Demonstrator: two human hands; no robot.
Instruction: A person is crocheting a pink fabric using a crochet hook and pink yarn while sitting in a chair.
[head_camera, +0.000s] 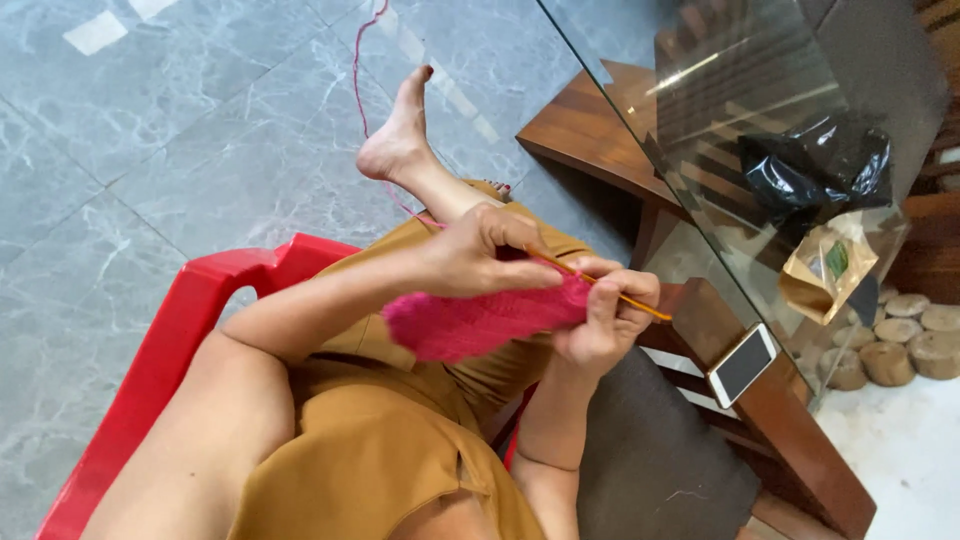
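Holding, above the red chair (190, 300): our left hand (480, 255) pinched closed on the pink crochet piece (480, 322); our right hand (605, 320) clasped around the orange hook (625, 298), touching the piece.

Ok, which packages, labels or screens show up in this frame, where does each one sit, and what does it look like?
Phone: flat on the wooden table edge, right of the hands; rectangular, pale frame, dark blank screen.
Brown paper pouch: under the glass tabletop, crumpled, tan.
Green label: small patch on the pouch front.
Black plastic bag: above the pouch, under the glass, glossy, bunched.
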